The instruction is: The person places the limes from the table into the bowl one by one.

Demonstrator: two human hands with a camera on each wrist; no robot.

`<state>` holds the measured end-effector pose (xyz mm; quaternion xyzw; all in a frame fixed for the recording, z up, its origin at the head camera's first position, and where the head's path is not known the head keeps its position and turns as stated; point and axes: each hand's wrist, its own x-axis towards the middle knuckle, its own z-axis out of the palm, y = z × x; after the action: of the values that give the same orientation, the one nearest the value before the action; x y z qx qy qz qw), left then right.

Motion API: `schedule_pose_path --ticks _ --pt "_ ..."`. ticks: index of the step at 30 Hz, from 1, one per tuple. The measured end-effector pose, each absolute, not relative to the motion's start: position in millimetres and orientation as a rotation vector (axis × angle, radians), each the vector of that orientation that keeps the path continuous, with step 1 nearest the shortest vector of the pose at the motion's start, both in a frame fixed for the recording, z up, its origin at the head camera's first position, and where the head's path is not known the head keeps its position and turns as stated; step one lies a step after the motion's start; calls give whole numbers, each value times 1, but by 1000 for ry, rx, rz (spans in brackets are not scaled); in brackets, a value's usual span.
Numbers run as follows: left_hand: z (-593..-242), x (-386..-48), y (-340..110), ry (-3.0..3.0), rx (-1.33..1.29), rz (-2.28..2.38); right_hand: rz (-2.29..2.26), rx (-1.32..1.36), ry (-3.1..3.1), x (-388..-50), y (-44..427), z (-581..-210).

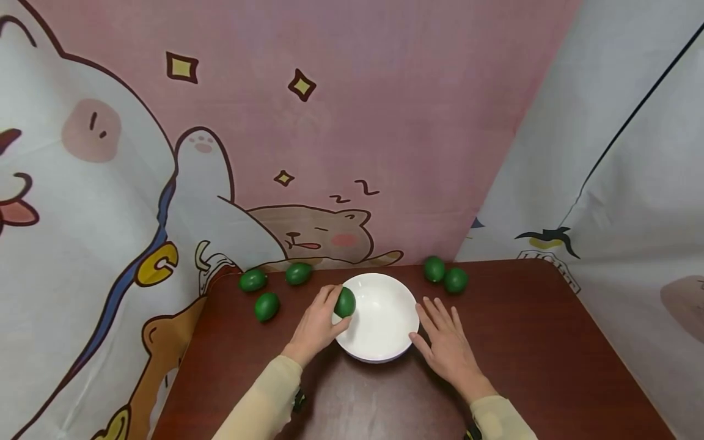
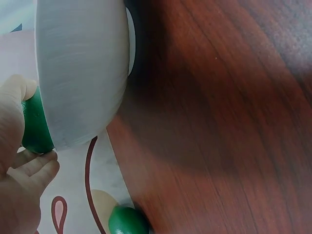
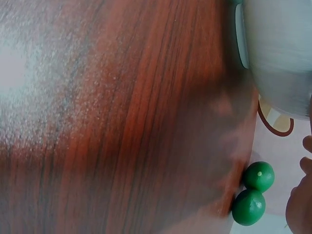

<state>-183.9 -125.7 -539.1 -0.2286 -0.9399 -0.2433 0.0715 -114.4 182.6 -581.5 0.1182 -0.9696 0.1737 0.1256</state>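
Observation:
A white bowl [image 1: 379, 318] stands on the brown table, its inside showing white in the head view. At its left rim my left hand [image 1: 318, 324] grips a green lime [image 1: 345, 302] between thumb and fingers. The left wrist view shows that lime [image 2: 36, 124] partly hidden behind the bowl's wall [image 2: 83, 73]. Beside the bowl's right rim is my right hand [image 1: 448, 348], fingers straight and spread, holding nothing. Its thumb tip lies close to the rim; whether it touches I cannot tell.
Three limes lie left of the bowl: one at the back corner [image 1: 253, 280], one nearer the bowl [image 1: 299, 274], one in front [image 1: 267, 307]. Two more, a lime [image 1: 434, 269] and its neighbour [image 1: 455, 280], sit at the back right. A printed cloth [image 1: 385, 122] hangs behind the table [image 1: 550, 354].

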Motion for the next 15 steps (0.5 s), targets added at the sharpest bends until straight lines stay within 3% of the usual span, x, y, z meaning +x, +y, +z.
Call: schedule_pose_path --ticks 15 --pt "-538 -183 -119 -2840 -809 -567 480 333 -2856 -115 184 -583"
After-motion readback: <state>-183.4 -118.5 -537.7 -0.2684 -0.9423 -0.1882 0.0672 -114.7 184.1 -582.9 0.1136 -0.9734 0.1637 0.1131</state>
